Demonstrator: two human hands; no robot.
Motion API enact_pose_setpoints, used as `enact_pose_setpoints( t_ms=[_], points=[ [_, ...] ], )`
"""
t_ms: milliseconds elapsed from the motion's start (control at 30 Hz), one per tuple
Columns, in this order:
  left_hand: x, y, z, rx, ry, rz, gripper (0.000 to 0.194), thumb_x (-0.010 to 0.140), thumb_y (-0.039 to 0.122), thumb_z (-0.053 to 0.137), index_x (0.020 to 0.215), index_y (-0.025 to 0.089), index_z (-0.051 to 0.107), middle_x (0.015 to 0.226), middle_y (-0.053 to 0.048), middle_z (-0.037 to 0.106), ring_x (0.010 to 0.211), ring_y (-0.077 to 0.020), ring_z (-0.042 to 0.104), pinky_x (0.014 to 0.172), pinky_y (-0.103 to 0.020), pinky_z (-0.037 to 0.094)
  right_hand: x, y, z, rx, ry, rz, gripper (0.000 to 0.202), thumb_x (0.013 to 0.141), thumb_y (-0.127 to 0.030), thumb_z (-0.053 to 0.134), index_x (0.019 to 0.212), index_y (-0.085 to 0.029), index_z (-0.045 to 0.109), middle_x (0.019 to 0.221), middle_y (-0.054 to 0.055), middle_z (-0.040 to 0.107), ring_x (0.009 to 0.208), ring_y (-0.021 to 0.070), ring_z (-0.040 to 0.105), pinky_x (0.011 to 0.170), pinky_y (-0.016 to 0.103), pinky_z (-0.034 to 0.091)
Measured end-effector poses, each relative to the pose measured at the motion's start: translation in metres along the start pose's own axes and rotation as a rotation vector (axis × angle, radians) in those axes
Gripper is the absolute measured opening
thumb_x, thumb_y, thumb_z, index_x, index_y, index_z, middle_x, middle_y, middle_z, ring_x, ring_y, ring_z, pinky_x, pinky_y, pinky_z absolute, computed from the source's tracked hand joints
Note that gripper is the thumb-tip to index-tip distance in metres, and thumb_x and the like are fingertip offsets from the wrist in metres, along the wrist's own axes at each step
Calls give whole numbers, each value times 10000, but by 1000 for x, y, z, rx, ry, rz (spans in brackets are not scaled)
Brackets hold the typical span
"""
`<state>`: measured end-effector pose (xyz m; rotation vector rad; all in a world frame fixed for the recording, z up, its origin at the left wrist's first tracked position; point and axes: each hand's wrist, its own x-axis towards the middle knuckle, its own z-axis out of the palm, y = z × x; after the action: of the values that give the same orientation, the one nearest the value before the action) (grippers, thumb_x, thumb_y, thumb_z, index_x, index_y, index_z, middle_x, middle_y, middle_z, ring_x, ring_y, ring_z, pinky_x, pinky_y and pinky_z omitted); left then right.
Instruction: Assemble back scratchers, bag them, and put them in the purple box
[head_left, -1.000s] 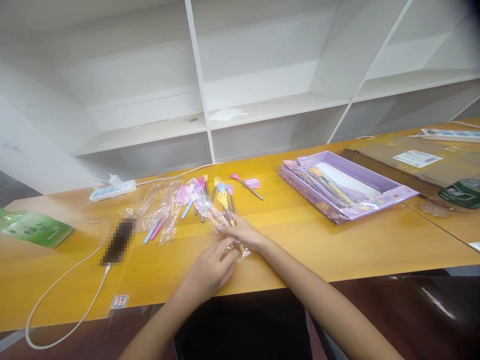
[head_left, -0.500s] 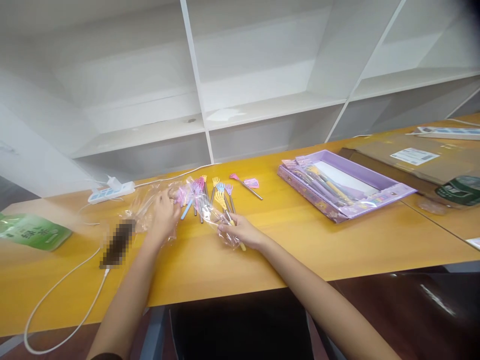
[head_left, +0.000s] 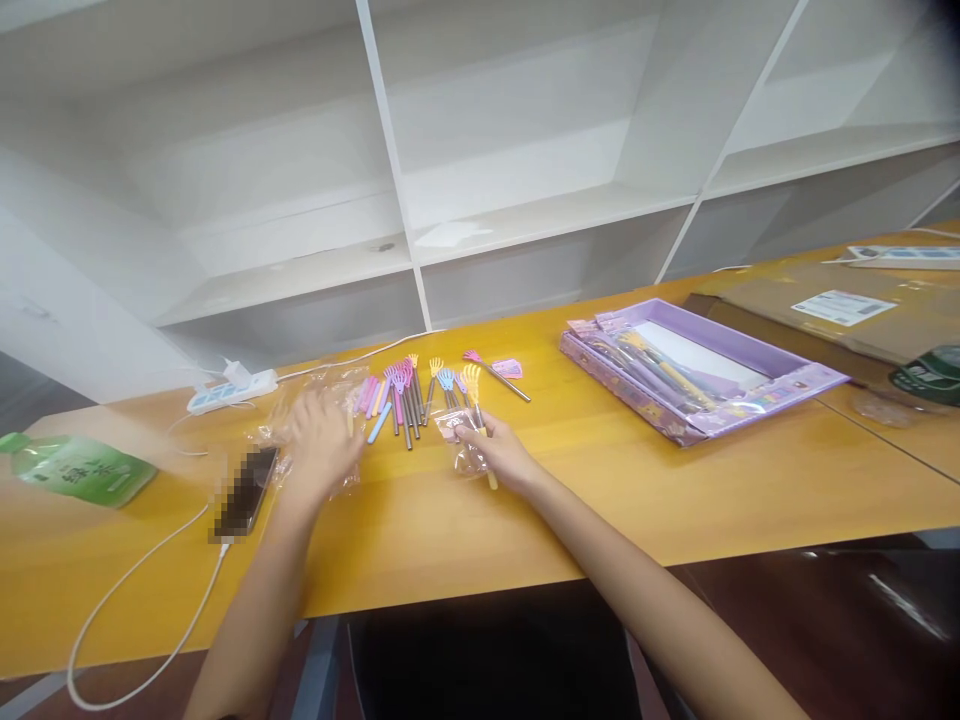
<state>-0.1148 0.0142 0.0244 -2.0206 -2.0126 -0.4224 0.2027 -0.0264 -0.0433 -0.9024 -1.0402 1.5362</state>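
- The right hand [head_left: 501, 455] pinches a yellow back scratcher [head_left: 475, 400] in its clear wrapper [head_left: 465, 448].
- The left hand [head_left: 321, 440], fingers spread, rests on empty wrappers [head_left: 315, 395], beside the scratcher pile [head_left: 405, 392].

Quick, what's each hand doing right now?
Left hand: open, resting on the clear wrappers.
Right hand: closed on a yellow back scratcher.

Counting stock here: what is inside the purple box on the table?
The purple box lies open, with several long wrapped items in clear plastic along its left side, one yellow. The rest shows a bare white bottom. How many items there are, and anything beneath them, cannot be seen.
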Motion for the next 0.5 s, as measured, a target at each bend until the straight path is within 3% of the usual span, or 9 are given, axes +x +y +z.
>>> enact_pose_setpoints(
  t_ms=[33, 67, 133, 200, 233, 333, 433, 500],
  points=[
    [-9, 18, -3, -86, 42, 30, 773, 865, 434, 655, 1484, 32, 430, 1543, -343, 456, 1509, -527, 356, 1212, -687, 303, -1, 1, 1, -20, -7, -8, 496, 778, -587, 848, 1082, -224, 700, 991, 57, 758, 740, 183, 647, 636, 317, 541],
    [-19, 38, -6, -222, 12, 81, 684, 932, 421, 594, 1498, 75, 425, 1471, -297, 547, 1445, -469, 470, 1182, -649, 380, -2, 3, 2, -47, -9, -22, 480, 794, -598, 835, 1070, -226, 708, 1007, 60, 761, 755, 187, 652, 647, 321, 543],
    [-36, 74, -6, -638, -202, 163, 586, 1043, 437, 478, 1549, 172, 351, 1317, -189, 677, 1215, -315, 672, 1053, -510, 540, -3, 6, 3, -100, -9, -69, 450, 821, -602, 815, 1046, -223, 724, 1037, 66, 763, 814, 198, 667, 694, 324, 549],
    [-50, 103, 0, -989, -463, 261, 606, 1069, 446, 474, 1596, 237, 261, 1320, -150, 683, 1085, -229, 721, 971, -424, 593, -4, 8, 5, -121, -3, -128, 440, 842, -587, 802, 1079, -223, 734, 1095, 70, 762, 931, 215, 686, 802, 336, 563],
    [-56, 112, 6, -1101, -534, 299, 642, 1055, 430, 529, 1606, 263, 245, 1385, -152, 649, 1080, -207, 719, 965, -402, 599, -4, 8, 6, -128, 10, -150, 444, 850, -580, 795, 1110, -225, 733, 1124, 71, 761, 990, 224, 689, 863, 344, 562],
    [-70, 125, 26, -1236, -593, 391, 682, 947, 355, 722, 1543, 314, 393, 1495, -144, 555, 1045, -178, 700, 923, -372, 612, -5, 10, 7, -202, 85, -191, 469, 875, -583, 756, 1169, -220, 721, 1160, 78, 757, 1089, 247, 678, 968, 370, 542],
    [-78, 125, 40, -1268, -550, 417, 600, 857, 294, 819, 1412, 298, 591, 1422, -120, 578, 941, -154, 668, 839, -330, 601, -5, 16, 7, -301, 114, -213, 474, 893, -590, 708, 1157, -197, 711, 1109, 89, 755, 1051, 258, 672, 948, 387, 546],
    [-80, 123, 46, -1296, -512, 404, 625, 825, 257, 838, 1412, 290, 626, 1377, -114, 600, 869, -135, 640, 790, -307, 579, -4, 21, 6, -332, 139, -238, 453, 901, -561, 692, 1166, -193, 689, 1074, 79, 740, 998, 242, 667, 912, 376, 551]
  ],
)
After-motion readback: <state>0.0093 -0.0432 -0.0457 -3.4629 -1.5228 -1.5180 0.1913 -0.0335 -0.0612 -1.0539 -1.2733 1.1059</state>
